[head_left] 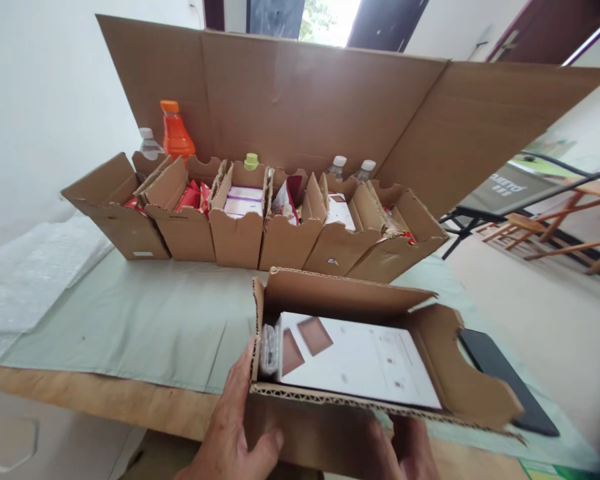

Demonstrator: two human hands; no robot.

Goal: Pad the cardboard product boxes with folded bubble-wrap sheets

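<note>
An open cardboard box (340, 293) is close in front of me at the table's near edge. Inside it lies a white carton (355, 360) with brown squares printed on top, and clear bubble wrap (269, 350) is tucked at its left end. My left hand (240, 420) grips the box's near left corner, fingers along the left end and thumb apart on the front side. Below the front rim, my right hand (403, 450) holds the box's near side; it is somewhat blurred and part of its fingers is hidden by the cardboard.
Several open cardboard boxes (237, 233) with packets and cartons stand in a row behind, before a tall cardboard panel (320, 100). Bottles, one an orange bottle (176, 137), rise behind them. A black flat object (510, 383) lies right. Bubble wrap sheet (35, 273) covers the left.
</note>
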